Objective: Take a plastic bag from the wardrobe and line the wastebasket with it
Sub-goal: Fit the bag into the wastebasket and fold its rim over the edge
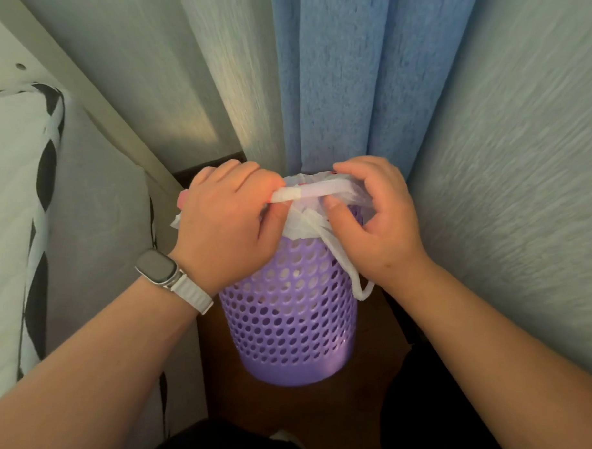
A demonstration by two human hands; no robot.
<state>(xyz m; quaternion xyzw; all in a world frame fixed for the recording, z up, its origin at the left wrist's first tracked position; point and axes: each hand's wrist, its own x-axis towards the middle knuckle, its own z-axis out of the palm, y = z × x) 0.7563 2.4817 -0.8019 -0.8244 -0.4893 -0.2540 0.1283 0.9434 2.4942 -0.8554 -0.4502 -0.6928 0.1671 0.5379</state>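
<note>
Gripping the thin white plastic bag (308,221) over the perforated purple plastic wastebasket (288,321) rim, both hands, left hand (227,218) and right hand (375,220), stretched it; overpulling risked tearing the film or tipping the wastebasket on the wooden floor (301,412).

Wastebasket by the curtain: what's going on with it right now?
A person is lining the purple wastebasket with a white plastic bag. The left hand and the right hand both grip the bag's bunched edge at the rim. The bag is folded over the near rim, and one handle loop hangs down outside. The far rim is hidden behind the hands.
</note>
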